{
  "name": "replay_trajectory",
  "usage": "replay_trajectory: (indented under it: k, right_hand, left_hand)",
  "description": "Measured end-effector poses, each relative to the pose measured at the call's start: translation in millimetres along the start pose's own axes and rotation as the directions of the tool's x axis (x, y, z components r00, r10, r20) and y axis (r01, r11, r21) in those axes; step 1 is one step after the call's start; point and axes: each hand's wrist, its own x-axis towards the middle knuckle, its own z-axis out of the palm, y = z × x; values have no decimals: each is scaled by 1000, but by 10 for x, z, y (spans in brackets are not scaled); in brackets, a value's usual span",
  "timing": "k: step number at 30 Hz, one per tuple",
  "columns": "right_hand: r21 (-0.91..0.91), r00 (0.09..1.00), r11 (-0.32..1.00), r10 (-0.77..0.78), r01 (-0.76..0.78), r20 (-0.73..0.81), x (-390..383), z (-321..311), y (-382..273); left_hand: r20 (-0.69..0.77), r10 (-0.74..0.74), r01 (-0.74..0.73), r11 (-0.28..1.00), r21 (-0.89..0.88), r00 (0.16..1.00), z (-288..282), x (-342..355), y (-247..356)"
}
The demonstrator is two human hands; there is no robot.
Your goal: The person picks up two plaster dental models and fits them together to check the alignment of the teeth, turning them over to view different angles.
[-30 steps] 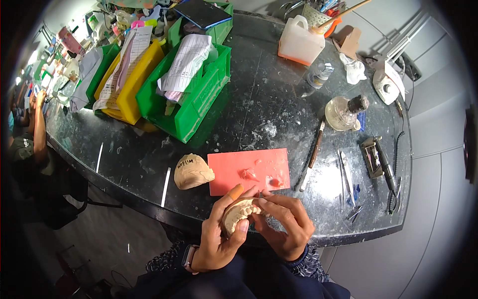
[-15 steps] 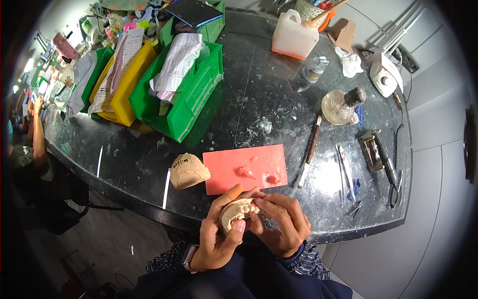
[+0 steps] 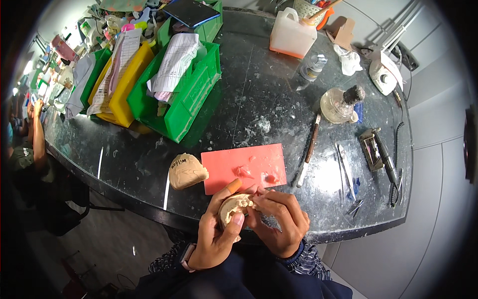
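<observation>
A cream plaster dental cast point(image 3: 232, 203) is held between my hands at the bench's near edge, its row of teeth showing. My left hand point(image 3: 213, 233) grips its left side with thumb and fingers; an orange wrap covers the index finger. My right hand point(image 3: 282, 229) has its fingers on the cast's right end, their tips partly hidden. Just beyond lies a pink wax sheet point(image 3: 221, 169) with small wax pieces on it. A second cast, tan and rounded point(image 3: 185, 174), rests left of the sheet, with dark writing on top.
Green point(image 3: 191, 107) and yellow point(image 3: 130, 97) bins with papers stand back left. Right are a knife point(image 3: 312, 142), glass burner point(image 3: 338, 112), metal tools point(image 3: 348, 174) and corded handpiece point(image 3: 384, 157). A plastic jug point(image 3: 291, 37) stands behind. Another person's arm point(image 3: 37, 134) shows far left.
My hands and the cast have shifted slightly up and left in the picture, with the cast turned a little. The bench items also appear slightly shifted as the view moves.
</observation>
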Motion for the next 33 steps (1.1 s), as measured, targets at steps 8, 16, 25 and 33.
replay_trajectory:
  k: [8, 16, 25, 33]
  right_hand:
    - [-22, 995, 997, -77, 76, -69, -25, -20, -6]
    - [-37, 999, 999, -16, 17, 33, -55, -27, -28]
    - [-77, 988, 991, 104, -114, -115, 89, -169, 43]
    - [-313, 971, 921, 239, -230, -11, 70, -104, 227]
  left_hand:
    - [82, -4, 12, 994, -107, 997, 8, 50, 26]
    - [-3, 12, -12, 1000, -14, 1000, 29, 40, -23]
    - [-86, 118, -133, 969, -209, 989, -14, 44, 36]
    - [-208, 83, -118, 980, -159, 975, -92, 40, 181]
